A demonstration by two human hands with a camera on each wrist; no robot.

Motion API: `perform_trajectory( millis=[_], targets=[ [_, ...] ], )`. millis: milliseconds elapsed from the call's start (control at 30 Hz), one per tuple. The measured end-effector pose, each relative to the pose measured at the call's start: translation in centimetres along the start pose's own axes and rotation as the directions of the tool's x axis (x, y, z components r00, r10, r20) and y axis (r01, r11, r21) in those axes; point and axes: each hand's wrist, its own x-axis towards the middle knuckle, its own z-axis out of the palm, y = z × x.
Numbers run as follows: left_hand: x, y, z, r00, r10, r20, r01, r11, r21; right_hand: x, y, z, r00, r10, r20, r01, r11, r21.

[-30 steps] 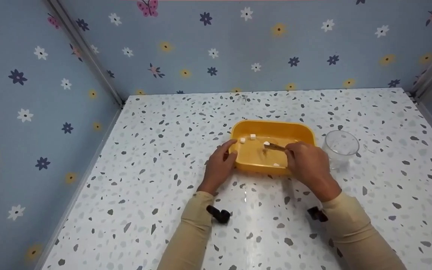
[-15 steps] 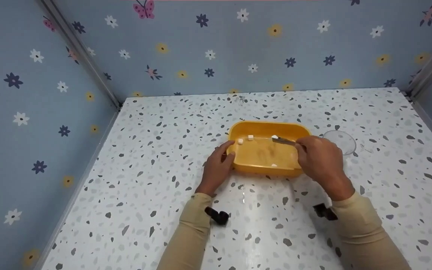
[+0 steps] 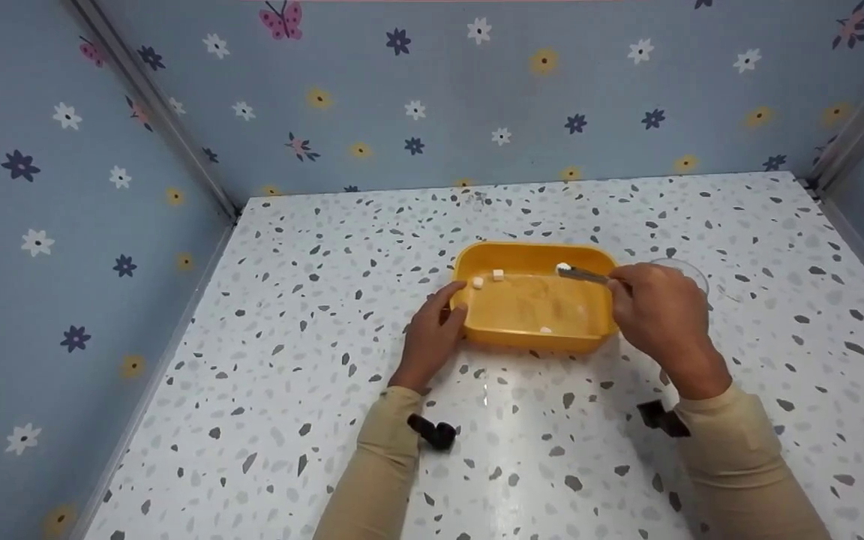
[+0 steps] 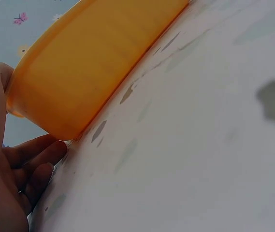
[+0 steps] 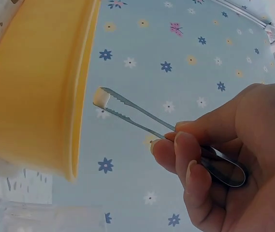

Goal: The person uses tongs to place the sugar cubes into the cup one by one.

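My right hand [image 3: 661,315] pinches metal tweezers [image 3: 583,275], whose serrated tips hold a small white cube [image 5: 101,97]. In the right wrist view that cube is up beside the tray's rim, and in the head view it overlaps the tray's far right inside. My left hand [image 3: 432,334] grips the left end of a yellow plastic tray [image 3: 533,341]. Its thumb lies at the rim in the left wrist view, with the other fingers low against the outer wall. Inside the tray lie white cubes [image 3: 498,275] near the left end and a white piece [image 3: 546,330] by the front wall.
Just right of the tray stands a clear glass [image 3: 691,268], mostly covered by my right hand in the head view. The speckled white table [image 3: 327,315] meets flower-patterned walls [image 3: 462,90] at its back and sides.
The right hand has moved right and slightly back, taking the tweezers and white cube from the tray's middle toward its far right side. It now covers much of the glass. The left hand stays on the tray.
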Motion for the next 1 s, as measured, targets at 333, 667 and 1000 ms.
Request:
perform_trajectory(
  millis=[333,667,1000],
  targets=[
    [-0.1,0.1,0.1,1.000,-0.004,-0.001,0.004,1.000,-0.023,-0.1,0.6,-1.4,1.000,0.018,-0.020,-0.017,1.000,0.005],
    [-0.2,0.1,0.0,1.000,0.013,-0.006,-0.013,1.000,-0.019,0.0,1.6,-3.1,0.996,0.080,-0.044,-0.080,0.997,0.017],
    [-0.1,-0.2,-0.1,0.999,0.038,-0.011,-0.038,0.999,-0.019,-0.4,3.3,-5.3,0.988,0.140,-0.067,-0.140,0.990,-0.001]
  ],
)
